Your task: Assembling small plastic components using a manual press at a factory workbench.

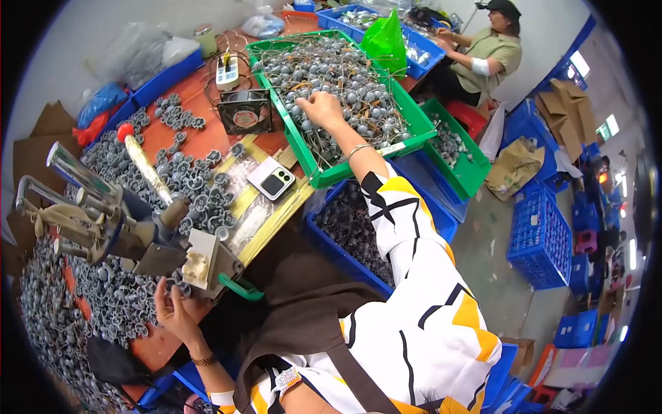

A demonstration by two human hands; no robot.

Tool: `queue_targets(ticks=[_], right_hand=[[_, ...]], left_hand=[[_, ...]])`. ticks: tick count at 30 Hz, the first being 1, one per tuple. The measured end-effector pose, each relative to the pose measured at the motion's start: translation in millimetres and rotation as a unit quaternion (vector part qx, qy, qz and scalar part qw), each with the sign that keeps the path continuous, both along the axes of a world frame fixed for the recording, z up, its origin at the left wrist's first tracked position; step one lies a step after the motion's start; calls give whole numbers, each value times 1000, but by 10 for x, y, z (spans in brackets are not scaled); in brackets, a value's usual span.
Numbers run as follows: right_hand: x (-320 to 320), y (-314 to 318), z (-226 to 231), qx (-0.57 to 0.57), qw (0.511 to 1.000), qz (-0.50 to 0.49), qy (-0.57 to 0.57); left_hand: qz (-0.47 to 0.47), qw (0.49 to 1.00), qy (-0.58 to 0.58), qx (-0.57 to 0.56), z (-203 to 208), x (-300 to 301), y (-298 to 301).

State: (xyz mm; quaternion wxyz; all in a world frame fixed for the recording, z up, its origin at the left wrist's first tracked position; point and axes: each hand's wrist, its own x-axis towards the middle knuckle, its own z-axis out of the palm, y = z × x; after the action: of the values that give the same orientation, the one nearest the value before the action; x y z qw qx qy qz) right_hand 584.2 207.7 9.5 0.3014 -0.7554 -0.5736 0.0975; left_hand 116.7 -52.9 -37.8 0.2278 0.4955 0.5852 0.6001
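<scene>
Head view: right hand (322, 109) digs, fingers curled, into tangled wired parts (358, 96) in green tray (314, 169); snagged wires could drag extras out. Left hand (174, 309) open, empty.

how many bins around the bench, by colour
Counting only the bins at the bench:
green bins: 2, the big one the right hand reaches into, and a smaller one
blue bins: 3, one under the right arm, one at the far end, one at the left
total: 5
The left hand rests by the press.
</scene>
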Motion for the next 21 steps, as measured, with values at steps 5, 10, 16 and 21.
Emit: queue_targets(ticks=[5, 10, 16, 21], right_hand=[[-24, -181, 15, 98, 995, -33, -5], [-73, -529, 163, 223, 975, 11, -1], [-108, -911, 508, 243, 907, 95, 329], [-49, -1091, 838, 232, 851, 131, 452]], left_hand=[[-107, 980, -164, -31, -26, 156, -14], [-82, 996, 41, -17, 54, 270, 104], [-21, 974, 218, -60, 147, 404, 176], [-31, 972, 212, -94, 213, 397, 200]])
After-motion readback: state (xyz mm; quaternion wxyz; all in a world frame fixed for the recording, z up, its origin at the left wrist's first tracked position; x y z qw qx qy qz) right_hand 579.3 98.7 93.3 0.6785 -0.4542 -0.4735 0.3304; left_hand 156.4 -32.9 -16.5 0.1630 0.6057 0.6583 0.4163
